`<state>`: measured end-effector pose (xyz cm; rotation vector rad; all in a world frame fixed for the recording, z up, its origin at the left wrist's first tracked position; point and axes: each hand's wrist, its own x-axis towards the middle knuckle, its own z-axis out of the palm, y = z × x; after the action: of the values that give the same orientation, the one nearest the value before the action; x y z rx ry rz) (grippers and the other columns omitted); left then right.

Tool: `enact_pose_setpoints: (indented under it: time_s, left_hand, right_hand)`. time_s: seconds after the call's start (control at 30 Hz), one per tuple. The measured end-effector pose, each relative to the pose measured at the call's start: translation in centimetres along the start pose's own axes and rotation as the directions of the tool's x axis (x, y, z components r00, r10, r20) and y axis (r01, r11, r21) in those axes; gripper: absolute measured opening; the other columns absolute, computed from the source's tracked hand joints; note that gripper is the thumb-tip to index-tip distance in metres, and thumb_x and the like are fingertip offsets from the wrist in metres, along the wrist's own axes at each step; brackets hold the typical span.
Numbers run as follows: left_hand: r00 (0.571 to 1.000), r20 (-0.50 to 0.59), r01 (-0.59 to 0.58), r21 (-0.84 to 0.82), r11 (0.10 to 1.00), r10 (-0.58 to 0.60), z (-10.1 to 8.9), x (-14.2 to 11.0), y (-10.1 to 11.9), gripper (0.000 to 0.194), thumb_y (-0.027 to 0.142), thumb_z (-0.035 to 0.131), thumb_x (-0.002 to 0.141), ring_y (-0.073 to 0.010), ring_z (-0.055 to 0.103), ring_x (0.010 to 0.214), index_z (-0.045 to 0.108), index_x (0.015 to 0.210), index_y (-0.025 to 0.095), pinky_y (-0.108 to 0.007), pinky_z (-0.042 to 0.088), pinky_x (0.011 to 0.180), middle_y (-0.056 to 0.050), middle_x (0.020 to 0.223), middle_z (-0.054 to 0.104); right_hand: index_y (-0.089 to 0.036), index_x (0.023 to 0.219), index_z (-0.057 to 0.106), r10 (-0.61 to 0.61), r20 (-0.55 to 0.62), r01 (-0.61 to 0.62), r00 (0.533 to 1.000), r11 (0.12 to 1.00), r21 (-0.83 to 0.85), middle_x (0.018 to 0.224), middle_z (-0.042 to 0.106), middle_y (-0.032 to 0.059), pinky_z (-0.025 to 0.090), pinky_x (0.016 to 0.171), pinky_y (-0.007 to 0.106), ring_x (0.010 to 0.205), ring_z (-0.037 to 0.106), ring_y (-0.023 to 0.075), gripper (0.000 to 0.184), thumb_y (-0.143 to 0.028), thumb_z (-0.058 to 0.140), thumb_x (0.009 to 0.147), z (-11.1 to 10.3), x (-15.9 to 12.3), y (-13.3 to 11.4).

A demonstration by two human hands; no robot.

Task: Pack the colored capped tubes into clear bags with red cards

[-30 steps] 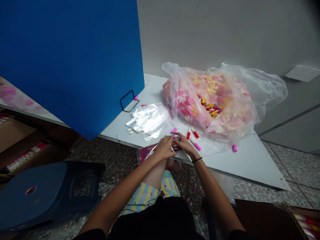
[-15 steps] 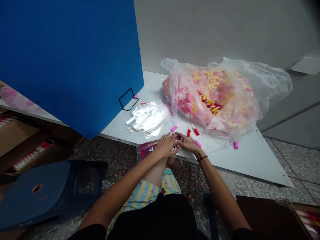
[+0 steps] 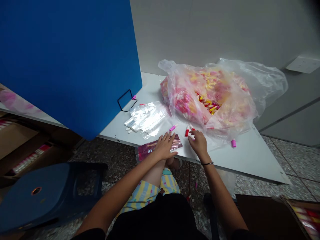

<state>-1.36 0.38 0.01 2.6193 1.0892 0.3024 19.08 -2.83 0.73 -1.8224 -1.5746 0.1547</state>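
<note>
left hand (image 3: 163, 146): spread open, flat on maroon printed packet (image 3: 147, 152);
right hand (image 3: 198, 141): narrow, empty, just beside red-capped tube (image 3: 187, 132);
packet: near edge, white table (image 3: 246, 158);
far right: clear plastic bag (image 3: 207, 100)

Left hand (image 3: 165, 145) lies spread, right hand (image 3: 198, 142) curls downward (black wristband (image 3: 207, 163)).

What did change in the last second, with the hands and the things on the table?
The right hand moved away from the left, forward to the red-capped tubes. The left hand stays flat on the pink packet. The long pink tube beside the right hand no longer shows. The big plastic bag stayed where it was.
</note>
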Motion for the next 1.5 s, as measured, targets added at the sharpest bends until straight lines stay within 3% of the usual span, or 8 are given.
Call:
enact_pose_setpoints:
  time_s: [0.13,0.27,0.43,0.6,0.77,0.97,1.17,1.5]
  left_hand:
    - [0.997,-0.055,-0.053,-0.084,0.995,0.048,0.2,0.1,-0.4,0.100,0.049,0.066,0.068,-0.0309,0.019,0.139,0.011,0.145,0.016,-0.048,0.021,0.110,-0.017,0.150,0.020]
    - [0.986,-0.139,-0.115,-0.173,0.978,0.091,0.3,0.2,-0.9,0.102,0.045,0.068,0.067,-0.0294,0.024,0.136,0.008,0.145,0.018,-0.046,0.024,0.110,-0.015,0.149,0.024]
    - [0.972,-0.221,-0.150,-0.324,0.934,0.080,-0.1,0.0,-1.0,0.099,0.045,0.067,0.070,-0.0302,0.032,0.131,0.009,0.145,0.020,-0.047,0.031,0.106,-0.015,0.145,0.030]
    - [0.954,-0.298,-0.163,-0.551,0.818,-0.011,-0.2,-0.2,-1.4,0.076,0.035,0.053,0.083,-0.0256,0.032,0.132,0.010,0.145,0.023,-0.045,0.029,0.108,-0.012,0.144,0.033]
    - [0.952,-0.300,-0.152,-0.644,0.749,-0.065,-0.1,-0.3,-1.7,0.075,0.032,0.053,0.082,-0.0245,0.037,0.129,0.014,0.144,0.021,-0.043,0.031,0.107,-0.013,0.138,0.041]
    - [0.951,-0.309,-0.166,-0.552,0.817,-0.015,-0.5,-0.5,-1.1,0.077,0.030,0.059,0.079,-0.0245,0.041,0.125,0.017,0.143,0.022,-0.040,0.034,0.104,-0.012,0.134,0.045]
    - [0.973,-0.212,-0.155,-0.282,0.947,0.096,0.0,-0.1,-0.7,0.093,0.042,0.071,0.065,-0.0299,0.036,0.127,0.021,0.142,0.021,-0.046,0.030,0.106,-0.012,0.139,0.039]
    - [0.972,-0.204,-0.157,-0.187,0.970,0.118,0.5,0.0,-0.6,0.102,0.040,0.075,0.060,-0.0283,0.033,0.130,0.018,0.142,0.020,-0.044,0.027,0.106,-0.011,0.142,0.036]
  right_hand:
    - [-0.014,0.106,0.060,-0.015,0.171,0.047,0.985,0.982,-0.181,0.095,0.064,0.0142,0.044,0.072,0.034,0.083,0.057,0.0231,0.037,-0.013,0.048,0.070,-1.3,-0.2,1.6]
    - [-0.017,0.120,0.049,0.054,0.151,-0.079,0.987,0.983,0.165,0.079,0.063,0.0046,0.045,0.062,0.030,0.066,0.057,0.0170,0.044,-0.025,0.050,0.076,-1.7,-0.2,1.3]
    - [-0.019,0.103,0.055,0.224,0.137,-0.251,0.965,0.640,0.726,0.091,0.065,0.0055,0.048,0.053,0.025,0.064,0.060,0.0132,0.034,-0.041,0.052,0.077,-1.5,0.1,-0.8]
    - [-0.022,0.106,0.049,0.289,0.259,-0.347,0.922,0.314,0.884,0.100,0.067,0.0058,0.046,0.052,0.023,0.061,0.061,0.0113,0.042,-0.035,0.063,0.069,-0.3,0.3,-2.1]
    - [-0.019,0.082,0.054,0.305,0.281,-0.410,0.910,0.570,0.712,0.048,0.048,-0.0066,0.031,0.040,0.022,0.040,0.039,0.0081,0.029,-0.042,0.065,0.068,1.0,0.3,-2.2]
    - [-0.018,0.073,0.055,0.299,0.263,-0.398,0.917,0.689,0.606,0.056,0.051,-0.0028,0.038,0.044,0.026,0.046,0.047,0.0112,0.024,-0.038,0.065,0.064,2.0,0.3,-1.5]
    - [-0.020,0.118,0.044,0.171,0.341,-0.339,0.925,0.776,0.532,0.060,0.052,-0.0069,0.043,0.046,0.027,0.044,0.050,0.0124,0.053,-0.030,0.059,0.068,2.1,0.2,-1.4]
    - [-0.016,0.085,0.068,0.006,0.322,-0.065,0.947,0.983,0.174,0.071,0.063,0.0069,0.042,0.069,0.030,0.070,0.056,0.0191,0.028,-0.025,0.042,0.081,2.0,1.2,-1.9]
